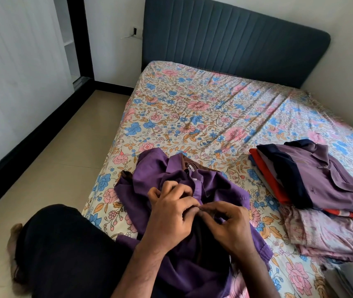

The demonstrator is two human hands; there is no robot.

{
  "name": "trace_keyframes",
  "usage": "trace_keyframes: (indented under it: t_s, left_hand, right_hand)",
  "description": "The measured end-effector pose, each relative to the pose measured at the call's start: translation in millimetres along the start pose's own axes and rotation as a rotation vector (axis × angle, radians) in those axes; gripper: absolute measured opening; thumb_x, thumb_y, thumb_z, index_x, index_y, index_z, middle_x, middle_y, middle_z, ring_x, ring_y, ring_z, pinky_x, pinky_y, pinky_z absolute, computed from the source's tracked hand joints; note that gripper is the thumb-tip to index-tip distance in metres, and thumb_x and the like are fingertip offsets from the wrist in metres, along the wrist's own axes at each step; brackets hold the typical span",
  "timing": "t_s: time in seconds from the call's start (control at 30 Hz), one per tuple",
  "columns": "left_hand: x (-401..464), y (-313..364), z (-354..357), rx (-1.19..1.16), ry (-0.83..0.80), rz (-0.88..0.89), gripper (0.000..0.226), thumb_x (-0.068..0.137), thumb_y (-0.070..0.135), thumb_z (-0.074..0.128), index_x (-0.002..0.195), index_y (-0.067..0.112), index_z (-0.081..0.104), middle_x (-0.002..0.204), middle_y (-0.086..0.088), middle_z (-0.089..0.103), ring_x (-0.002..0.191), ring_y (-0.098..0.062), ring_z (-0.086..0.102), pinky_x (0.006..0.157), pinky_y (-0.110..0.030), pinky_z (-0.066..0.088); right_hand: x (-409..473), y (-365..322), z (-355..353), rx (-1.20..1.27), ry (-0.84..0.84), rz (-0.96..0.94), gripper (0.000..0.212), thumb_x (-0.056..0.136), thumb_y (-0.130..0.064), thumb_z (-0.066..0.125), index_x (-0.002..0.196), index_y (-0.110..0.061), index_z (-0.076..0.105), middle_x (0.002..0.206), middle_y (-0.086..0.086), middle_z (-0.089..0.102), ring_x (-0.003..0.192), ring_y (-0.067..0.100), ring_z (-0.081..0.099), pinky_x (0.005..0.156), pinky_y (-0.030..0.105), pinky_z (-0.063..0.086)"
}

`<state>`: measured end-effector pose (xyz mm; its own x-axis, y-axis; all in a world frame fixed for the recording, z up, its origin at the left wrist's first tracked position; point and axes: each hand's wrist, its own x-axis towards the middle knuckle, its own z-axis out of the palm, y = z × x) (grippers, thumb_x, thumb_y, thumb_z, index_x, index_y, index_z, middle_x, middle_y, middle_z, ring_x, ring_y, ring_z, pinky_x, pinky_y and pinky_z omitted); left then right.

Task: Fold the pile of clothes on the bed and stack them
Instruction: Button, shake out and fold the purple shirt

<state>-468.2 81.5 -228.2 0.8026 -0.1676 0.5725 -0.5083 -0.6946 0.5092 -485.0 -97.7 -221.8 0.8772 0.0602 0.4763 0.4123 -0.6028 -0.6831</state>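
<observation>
A purple button-up shirt with a brown inner collar lies crumpled at the near edge of the bed. My left hand grips the shirt's button strip, fingers curled into the cloth. My right hand pinches the front edge of the same shirt right beside it, fingertips almost touching the left hand. To the right sits a stack of folded clothes: a mauve shirt with navy trim on top, red and blue pieces under it.
A folded pink floral cloth lies under and in front of the stack. The floral sheet stretches bare to the dark blue headboard. My dark-trousered knee rests at the bed's left edge above the beige floor.
</observation>
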Motion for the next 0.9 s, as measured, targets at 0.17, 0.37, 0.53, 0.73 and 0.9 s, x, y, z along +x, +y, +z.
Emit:
trace_keyframes:
  t_s: [0.17, 0.37, 0.53, 0.73, 0.9]
  left_hand:
    - [-0.9, 5.6, -0.3, -0.029, -0.017, 0.005, 0.006, 0.079, 0.035, 0.076, 0.081, 0.032, 0.071, 0.123, 0.019, 0.053, 0.119, -0.009, 0.044, 0.086, -0.034, 0.017]
    - [0.3, 11.6, -1.3, -0.024, -0.007, 0.038, 0.012, 0.079, 0.026, 0.074, 0.071, 0.028, 0.065, 0.129, 0.022, 0.058, 0.122, -0.007, 0.047, 0.086, -0.037, 0.021]
    - [-2.3, 9.7, 3.5, -0.111, -0.003, -0.017, 0.01, 0.081, 0.028, 0.073, 0.08, 0.031, 0.063, 0.088, 0.023, 0.066, 0.094, 0.001, 0.057, 0.081, -0.033, 0.023]
    - [-3.8, 9.6, 5.3, -0.278, -0.042, -0.137, 0.041, 0.085, 0.025, 0.07, 0.121, 0.042, 0.058, 0.096, 0.035, 0.058, 0.088, 0.006, 0.055, 0.089, -0.029, 0.028]
    - [-4.0, 9.1, 2.2, -0.557, -0.101, -0.29, 0.024, 0.093, 0.035, 0.059, 0.111, 0.043, 0.072, 0.098, 0.021, 0.069, 0.102, -0.005, 0.059, 0.099, -0.037, 0.038]
  right_hand:
    - [1.7, 1.7, -0.8, 0.036, 0.066, 0.048, 0.024, 0.076, 0.0, 0.087, 0.087, -0.021, 0.083, 0.086, -0.019, 0.077, 0.078, 0.001, 0.074, 0.072, 0.02, 0.058]
    - [1.6, -2.1, 4.2, 0.065, 0.124, 0.084, 0.025, 0.076, 0.0, 0.087, 0.088, -0.022, 0.083, 0.086, -0.02, 0.077, 0.078, 0.0, 0.074, 0.07, 0.014, 0.056]
    - [0.3, -6.9, 5.6, 0.054, 0.194, 0.08, 0.027, 0.074, 0.002, 0.087, 0.085, -0.022, 0.083, 0.082, -0.02, 0.077, 0.074, -0.001, 0.073, 0.067, 0.011, 0.054]
    - [9.6, -14.7, -2.9, -0.006, 0.203, -0.07, 0.02, 0.075, 0.002, 0.085, 0.086, -0.014, 0.082, 0.085, -0.015, 0.075, 0.077, 0.001, 0.072, 0.071, 0.012, 0.053]
    - [5.1, -10.1, -4.6, 0.013, 0.161, -0.09, 0.019, 0.074, 0.001, 0.086, 0.086, -0.013, 0.081, 0.087, -0.014, 0.076, 0.079, 0.002, 0.073, 0.072, 0.014, 0.054]
